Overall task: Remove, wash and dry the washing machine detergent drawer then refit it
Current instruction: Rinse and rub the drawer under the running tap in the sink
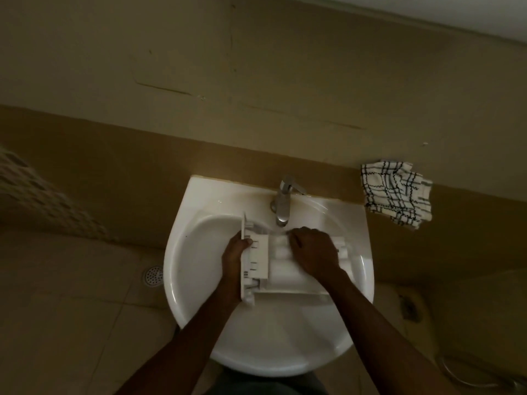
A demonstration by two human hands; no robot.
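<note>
- Head view, dim light. Both bare forearms reach in over the front rim of the sink, which puts the work directly over the bowl so run-off should stay inside it.
- Detergent drawer: out of the machine, lying crosswise in the middle of the sink, compartments up, front panel at the sink's left side. Judged to be in the wash step; drying and refitting are not yet done.
- Left hand: at the sink's left, curled round the drawer's front panel, thumb over its edge. Likely acting as the anchor so the drawer cannot slide on the glazed bowl.
- Right hand: palm down on the drawer at the sink's centre, fingers bent onto the compartments. Whether they pinch a part or only rub, I cannot tell.
- Tap: at the back of the sink, spout just above the drawer's far edge. Held there, presumably, to catch the stream; flow is too blurred to confirm.
- Checked cloth: hanging just beyond the sink's back right corner, within reach, probably for drying.
- Floor drain: on the tiles left of the sink.
</note>
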